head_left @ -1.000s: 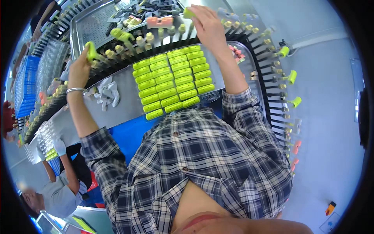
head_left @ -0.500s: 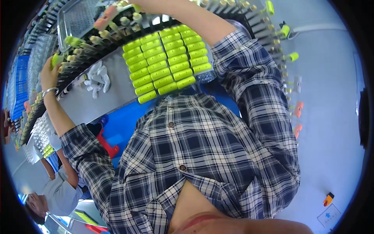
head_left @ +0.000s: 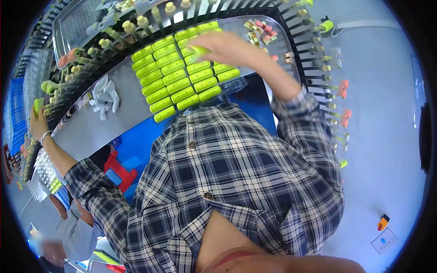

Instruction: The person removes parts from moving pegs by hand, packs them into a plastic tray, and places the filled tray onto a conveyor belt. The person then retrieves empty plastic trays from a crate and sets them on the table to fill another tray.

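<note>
My left hand [head_left: 40,123] closes on a lime-green plastic piece [head_left: 38,105] at the far left, beside a curved black slatted rack with pale-tipped pegs [head_left: 104,43]. My right hand [head_left: 223,48], smeared by motion, hovers over the far right part of several rows of lime-green oblong plastic pieces [head_left: 173,77]. A blurred lime-green piece [head_left: 199,50] shows at its fingertips. The rows lie side by side on a grey metal table [head_left: 123,73], close in front of my body.
White gloves [head_left: 105,96] lie left of the rows. Small pink and cream parts [head_left: 261,32] sit at the back right, with a clear plastic bundle [head_left: 233,84] nearer. A metal tray [head_left: 79,27] stands beyond the rack. A red stool-like object [head_left: 119,170] is below. Another person [head_left: 77,227] works at lower left.
My right hand has come back from beyond the far rack to above the green rows, uncovering the pink and cream parts. My left hand has moved left and lower along the rack.
</note>
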